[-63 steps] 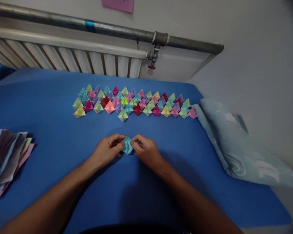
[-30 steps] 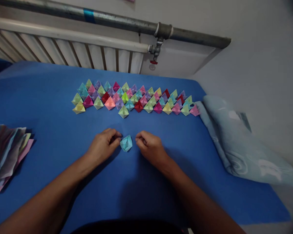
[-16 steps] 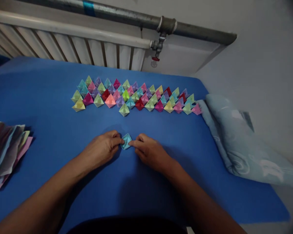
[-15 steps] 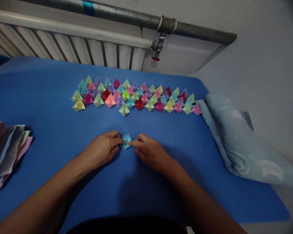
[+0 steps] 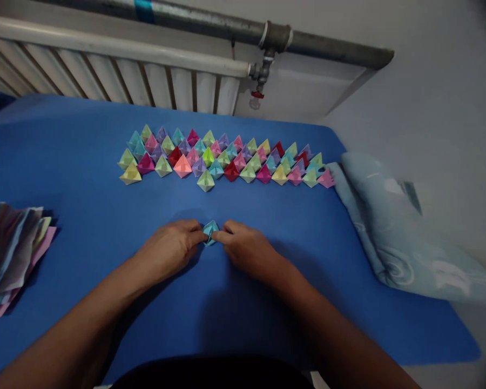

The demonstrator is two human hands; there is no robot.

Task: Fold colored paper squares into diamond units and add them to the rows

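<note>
A small light-blue folded paper boat (image 5: 211, 229) is between my two hands, low over the blue table (image 5: 178, 324). My left hand (image 5: 182, 239) pinches its left side, fingers curled, with the thumb at the inner folds. My right hand (image 5: 238, 240) grips the right side in the same way, its thumb or finger pressing into the middle. Beyond the hands stand several rows of folded paper boats (image 5: 182, 167) in green, pink, red, purple, yellow and blue. One pale green boat (image 5: 206, 181) sits in front of the rows, nearest to my hands.
A stack of coloured paper sheets (image 5: 16, 254) lies at the left edge. On the right rests a folded pale blue-green blanket (image 5: 405, 243). Behind the table are a white radiator (image 5: 162, 86), a metal pipe (image 5: 210, 24) and a red valve handle (image 5: 257, 94).
Both hands keep hold of the light-blue boat, and the fingers have shifted slightly on it. Its middle fold now stands up more clearly. The rows of boats are unchanged.
</note>
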